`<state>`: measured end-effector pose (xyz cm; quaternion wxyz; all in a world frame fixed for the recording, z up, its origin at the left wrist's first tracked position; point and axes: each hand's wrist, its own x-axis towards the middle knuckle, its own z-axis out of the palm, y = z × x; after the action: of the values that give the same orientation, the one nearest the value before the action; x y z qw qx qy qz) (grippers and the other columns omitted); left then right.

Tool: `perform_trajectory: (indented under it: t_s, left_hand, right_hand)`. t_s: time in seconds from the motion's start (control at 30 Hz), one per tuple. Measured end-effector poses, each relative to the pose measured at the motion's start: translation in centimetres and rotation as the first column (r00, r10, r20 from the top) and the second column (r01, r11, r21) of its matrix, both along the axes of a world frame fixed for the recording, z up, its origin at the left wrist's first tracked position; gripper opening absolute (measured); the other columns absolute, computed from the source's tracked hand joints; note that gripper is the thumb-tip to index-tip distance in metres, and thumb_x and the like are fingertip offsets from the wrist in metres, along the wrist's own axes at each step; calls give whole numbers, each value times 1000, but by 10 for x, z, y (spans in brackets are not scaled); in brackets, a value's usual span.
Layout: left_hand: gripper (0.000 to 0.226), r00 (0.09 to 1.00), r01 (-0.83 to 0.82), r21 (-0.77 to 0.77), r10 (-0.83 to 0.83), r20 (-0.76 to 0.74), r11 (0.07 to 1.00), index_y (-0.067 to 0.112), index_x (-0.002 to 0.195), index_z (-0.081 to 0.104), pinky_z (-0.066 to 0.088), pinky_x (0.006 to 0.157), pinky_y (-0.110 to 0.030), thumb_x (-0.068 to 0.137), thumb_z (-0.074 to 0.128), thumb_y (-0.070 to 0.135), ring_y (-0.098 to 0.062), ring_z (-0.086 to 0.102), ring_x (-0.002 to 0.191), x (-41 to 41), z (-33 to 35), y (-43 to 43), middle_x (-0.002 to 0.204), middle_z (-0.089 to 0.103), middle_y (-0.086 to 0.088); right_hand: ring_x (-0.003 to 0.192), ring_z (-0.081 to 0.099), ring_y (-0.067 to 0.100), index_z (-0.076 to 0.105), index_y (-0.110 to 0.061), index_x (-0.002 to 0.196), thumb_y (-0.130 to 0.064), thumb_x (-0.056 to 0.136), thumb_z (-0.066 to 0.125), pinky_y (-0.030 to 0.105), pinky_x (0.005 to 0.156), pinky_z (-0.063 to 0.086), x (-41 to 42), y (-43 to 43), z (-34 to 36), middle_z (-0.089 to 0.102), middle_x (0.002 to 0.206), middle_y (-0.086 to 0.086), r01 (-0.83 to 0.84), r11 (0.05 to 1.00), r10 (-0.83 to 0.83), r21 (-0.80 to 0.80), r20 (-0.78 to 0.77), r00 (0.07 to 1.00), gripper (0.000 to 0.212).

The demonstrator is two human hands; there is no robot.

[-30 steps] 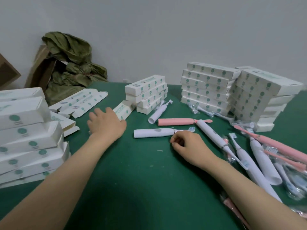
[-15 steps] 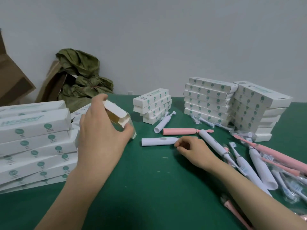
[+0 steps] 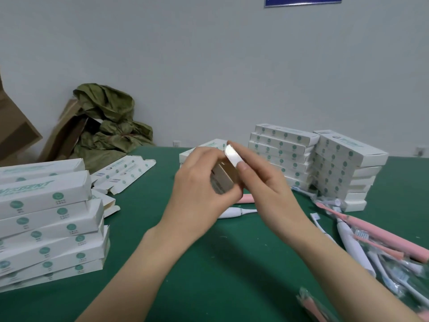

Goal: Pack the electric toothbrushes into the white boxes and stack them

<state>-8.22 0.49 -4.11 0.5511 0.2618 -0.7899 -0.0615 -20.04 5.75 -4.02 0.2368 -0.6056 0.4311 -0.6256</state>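
My left hand point(image 3: 199, 189) grips an open white box point(image 3: 224, 176) held up above the green table, its open end toward me. My right hand point(image 3: 267, 182) pinches the box's end flap point(image 3: 233, 155) between thumb and fingers. Below the hands lie a white toothbrush point(image 3: 236, 212) and a pink toothbrush point(image 3: 246, 199), both partly hidden. More pink and white toothbrushes point(image 3: 362, 233) lie in a heap at the right. Stacks of white boxes stand at the left point(image 3: 46, 219) and at the back right point(image 3: 313, 161).
Flat unfolded boxes point(image 3: 125, 174) lie at the back left of the green table point(image 3: 209, 275). A brown carton point(image 3: 67, 129) with green wrapping point(image 3: 109, 122) leans on the wall. Bagged brush heads point(image 3: 404, 280) clutter the right edge.
My left hand lifted a box off the table and raised it. My right hand left the table near the white toothbrush and came up to take the box's end flap.
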Motion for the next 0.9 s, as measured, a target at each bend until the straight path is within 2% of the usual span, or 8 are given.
perform_trajectory:
  t_s: [0.07,0.13,0.23,0.33,0.57,0.7,0.8,0.9]
  left_hand:
    - [58,998,56,82,-57,11,995,24,114,53,34,80,-3,61,74,37,12,44,95,-6,-4,-3,101,50,15]
    - [85,998,55,203,-62,30,978,35,127,38,35,88,-7,52,75,49,7,41,108,-9,-11,-8,112,42,19]
    - [65,999,-20,211,28,-35,977,27,113,51,37,79,-6,56,83,32,5,47,98,-9,-27,-15,102,48,16]
    - [58,989,-62,172,84,-121,983,22,111,63,34,75,0,57,86,22,9,49,88,-7,-37,-16,94,49,18]
    - [64,982,-93,128,112,-151,987,18,116,66,40,72,-6,57,88,27,-3,52,83,-4,-42,-12,91,50,12]
    - [61,981,-68,150,94,-171,986,19,117,66,38,73,-3,59,79,34,-2,52,84,-3,-42,-9,91,50,16]
    - [57,978,-59,174,92,-190,983,19,114,66,34,75,1,59,72,33,7,50,85,4,-41,-9,93,51,14]
    - [54,974,-63,127,89,-210,990,31,109,59,34,80,-2,61,82,28,13,49,94,13,-35,-11,98,54,16]
  right_hand:
    - [80,64,8,57,-36,118,-14,99,43,19,62,52,-2,-1,1,69,87,-15,64,995,-64,-75,12,998,33]
    - [75,61,-3,60,-38,110,-10,99,42,10,66,46,-7,-2,1,67,79,-23,107,990,-102,-93,49,994,35]
    - [91,65,7,63,-31,115,-10,99,42,10,65,49,-11,-6,-5,72,100,-4,121,991,-119,-59,34,992,34]
    - [82,63,13,57,-21,129,-11,99,43,8,64,46,-8,-8,-13,69,99,14,245,966,-258,-89,-200,945,35]
    - [119,51,11,45,-13,139,-20,98,35,22,100,39,2,-8,-24,54,135,-2,289,938,-340,-189,-359,869,43]
    - [136,25,-1,31,-11,145,-24,96,30,9,110,17,9,-8,-30,31,145,-8,264,943,-328,-201,-447,832,50]
    - [141,12,0,22,-13,148,-28,98,28,14,115,9,13,-8,-31,18,155,-2,214,951,-308,-223,-621,721,53]
    - [136,27,-7,36,-24,142,-31,98,32,13,110,23,14,-8,-24,32,149,-11,37,991,-78,-125,-342,936,44]
